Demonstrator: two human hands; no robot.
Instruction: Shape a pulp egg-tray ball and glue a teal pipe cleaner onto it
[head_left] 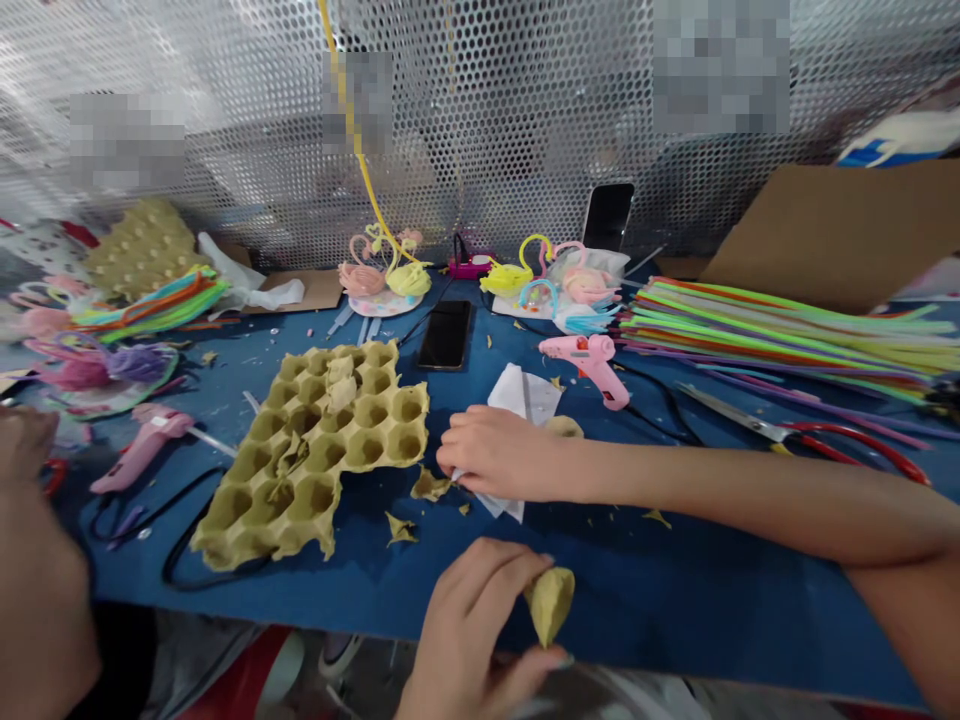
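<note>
My left hand [480, 620] is closed at the near table edge, pinching a torn egg-carton cup [553, 604] between thumb and fingers. My right hand [495, 452] reaches in from the right, with its fingers curled down on a crumpled white tissue [523, 392]; the fingertips are partly hidden. Just behind its wrist lies another rounded carton piece [564, 427]. To the left of my hands sits the egg carton [371, 410], its edge ripped. Carton scraps [430, 485] lie between it and my right hand.
A pink glue gun [589, 362], red-handled scissors [780, 430] and pipe cleaners [750, 330] lie right. Pipe-cleaner swans [386, 280] and a phone [445, 335] are behind. On the left are another glue gun [146, 440], its cord and another person's arm [37, 570].
</note>
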